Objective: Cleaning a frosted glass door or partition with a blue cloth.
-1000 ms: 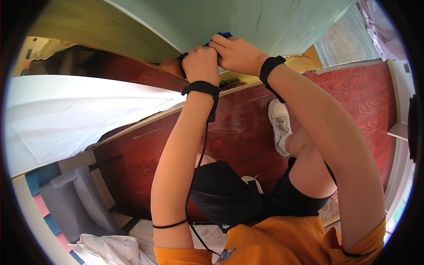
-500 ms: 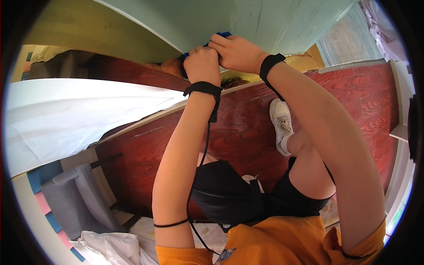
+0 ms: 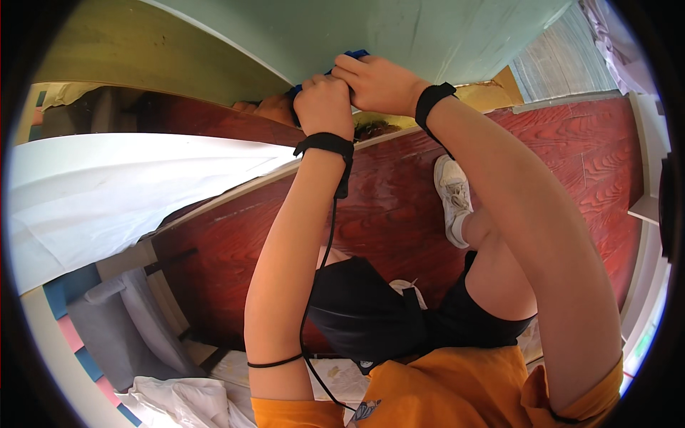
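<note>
Both my hands are together against the lower part of a pale green, glassy panel (image 3: pixel 414 32) with wet-looking streaks. My left hand (image 3: pixel 323 103) is closed, knuckles up, by the panel's pale vertical edge. Right beside it, my right hand (image 3: pixel 379 84) has its fingers curled over and touching the left. Between and under them shows a blue cloth (image 3: pixel 356 54), peeking out above the right fingers and left of the left fist. Most of the cloth is hidden by my hands. A shiny gold-brown panel (image 3: pixel 164 53) on the left reflects fingers.
A white sheet (image 3: pixel 143 189) spreads at the left. Below it stand a grey upholstered piece (image 3: pixel 128 321) and a crumpled white cloth (image 3: pixel 178 399). My white shoe (image 3: pixel 452 189) rests on the red wood floor (image 3: pixel 378 192). A black cable (image 3: pixel 314 285) runs from my left wristband along the arm.
Both hands have shifted very slightly left in the picture, still together on the blue cloth. The view has moved a little; the grip looks the same.
</note>
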`<act>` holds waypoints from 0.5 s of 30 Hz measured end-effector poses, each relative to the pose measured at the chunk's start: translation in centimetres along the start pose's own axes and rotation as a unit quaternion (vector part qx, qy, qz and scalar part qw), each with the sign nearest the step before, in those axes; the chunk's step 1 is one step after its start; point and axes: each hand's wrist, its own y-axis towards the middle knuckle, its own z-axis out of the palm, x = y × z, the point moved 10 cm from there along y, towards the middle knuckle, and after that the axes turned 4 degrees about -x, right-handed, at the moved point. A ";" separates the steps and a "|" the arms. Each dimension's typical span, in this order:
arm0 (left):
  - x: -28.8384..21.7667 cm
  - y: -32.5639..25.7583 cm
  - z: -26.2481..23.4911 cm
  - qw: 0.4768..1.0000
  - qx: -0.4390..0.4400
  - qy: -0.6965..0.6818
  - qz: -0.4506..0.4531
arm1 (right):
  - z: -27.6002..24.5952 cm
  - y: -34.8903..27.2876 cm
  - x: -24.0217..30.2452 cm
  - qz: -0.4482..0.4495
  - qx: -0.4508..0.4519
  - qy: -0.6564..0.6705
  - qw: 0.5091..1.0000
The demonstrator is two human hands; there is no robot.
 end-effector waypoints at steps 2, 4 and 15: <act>0.0 -0.1 0.1 1.000 0.002 -0.004 0.002 | 0.1 0.0 0.1 -0.004 0.004 -0.004 1.000; 0.2 -0.2 0.1 1.000 -0.002 -0.005 -0.001 | 0.2 0.2 0.3 -0.008 0.007 -0.007 1.000; 0.3 -0.6 1.5 1.000 0.019 -0.008 -0.003 | 0.6 0.1 0.6 -0.012 -0.010 -0.007 1.000</act>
